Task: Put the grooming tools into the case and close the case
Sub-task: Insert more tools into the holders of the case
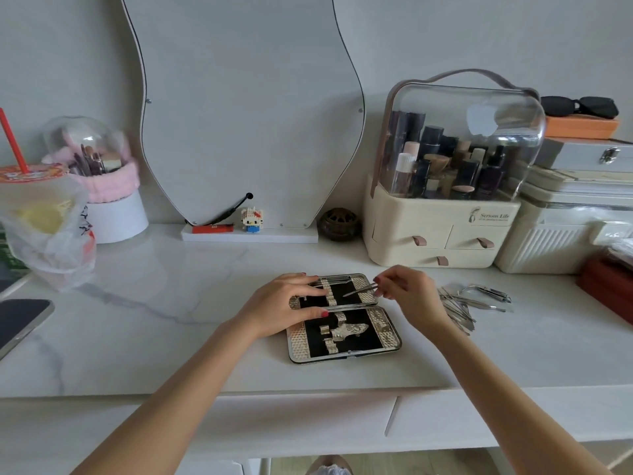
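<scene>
Case (344, 337) lies open flat on the desk (171, 337), centre front: rounded rectangle, metal rim, black lining, pale woven-texture straps and side panels. Two halves hinged across the middle; far half already has a few thin metal tools under its straps.

Left hand (291, 303) lies on the case's left edge, fingers straight and spread, pressing down over the hinge line, gripping nothing. Right hand (407, 296) pinches a slim steel tool (359, 290) between thumb and fingertips, tool tip angled down-left over the far half's black lining.

Remaining tools (459, 306): loose pile of thin shiny steel pieces on the desk just right of the right hand; nail clippers (486, 292) and another implement beside it.

Desk: white, glossy, faint grey marble veining, with a drawer front below the edge. Wall is plain pale grey. Wavy-outline mirror (239, 108) leans at the back on a white base. Right of it, a cream cosmetics organiser (445, 231) with clear domed lid, bottles inside, small drawers with leather pulls. Left: plastic cup in a bag (44, 221) with red straw, domed brush holder (102, 186) wrapped in pink fluffy band.
</scene>
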